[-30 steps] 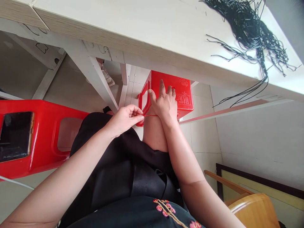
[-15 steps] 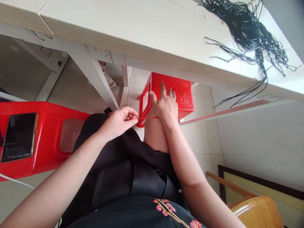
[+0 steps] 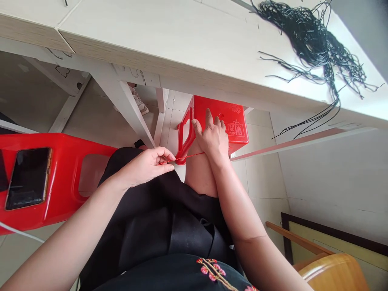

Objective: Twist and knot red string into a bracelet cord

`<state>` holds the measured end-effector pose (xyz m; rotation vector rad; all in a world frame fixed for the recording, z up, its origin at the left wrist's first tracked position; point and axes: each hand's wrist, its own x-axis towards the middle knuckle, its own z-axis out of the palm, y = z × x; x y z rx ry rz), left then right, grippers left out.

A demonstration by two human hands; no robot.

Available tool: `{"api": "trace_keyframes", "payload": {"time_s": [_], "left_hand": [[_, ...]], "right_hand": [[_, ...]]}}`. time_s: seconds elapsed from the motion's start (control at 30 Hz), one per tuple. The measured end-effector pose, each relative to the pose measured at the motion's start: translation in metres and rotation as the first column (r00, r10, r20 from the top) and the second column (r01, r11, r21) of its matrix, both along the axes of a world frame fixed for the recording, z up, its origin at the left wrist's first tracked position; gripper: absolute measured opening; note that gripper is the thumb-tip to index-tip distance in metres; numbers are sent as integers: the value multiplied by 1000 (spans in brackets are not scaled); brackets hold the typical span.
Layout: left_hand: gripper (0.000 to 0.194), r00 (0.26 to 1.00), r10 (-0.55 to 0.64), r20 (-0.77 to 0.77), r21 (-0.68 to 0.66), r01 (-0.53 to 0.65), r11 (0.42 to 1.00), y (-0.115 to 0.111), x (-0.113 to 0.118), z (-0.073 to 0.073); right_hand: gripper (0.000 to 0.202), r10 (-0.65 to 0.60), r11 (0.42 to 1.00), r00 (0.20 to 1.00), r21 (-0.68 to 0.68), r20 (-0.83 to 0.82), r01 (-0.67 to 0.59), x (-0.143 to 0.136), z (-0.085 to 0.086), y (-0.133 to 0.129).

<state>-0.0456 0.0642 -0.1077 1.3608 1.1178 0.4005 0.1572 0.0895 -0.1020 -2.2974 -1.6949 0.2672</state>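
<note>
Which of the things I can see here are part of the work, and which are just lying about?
In use:
red cord, stretched from the left hand to the right hand
bare leg, under the right hand

Seemingly just lying about:
phone, on the red stool at left
black cords, on the table, touched by neither hand
wooden chair, at lower right

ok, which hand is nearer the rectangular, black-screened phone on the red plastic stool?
Left. The left hand is to the phone's right in the picture, over the black-clothed lap; the right hand is farther right, against the bare leg.
</note>
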Motion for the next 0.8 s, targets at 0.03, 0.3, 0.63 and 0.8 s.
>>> {"api": "trace_keyframes", "payload": {"time_s": [0.03,0.3,0.63,0.8], "left_hand": [[18,1000,25,1,15,-25,1000,-1,-2,-1],[18,992,125,-18,49,-124,991,-1,-7,2],[18,996,65,64,-208,-50,977,-6,-20,10],[20,998,58,-17,-189,-61,980,-8,-31,13]], "right_hand": [[72,0,1000,1000,-4,-3,0,0,0,0],[73,-10,999,1000,-34,2,10,0,4,-2],[73,-12,998,1000,-54,9,13,1,4,-3],[77,-15,998,1000,-61,-3,15,3,3,-2]]}}
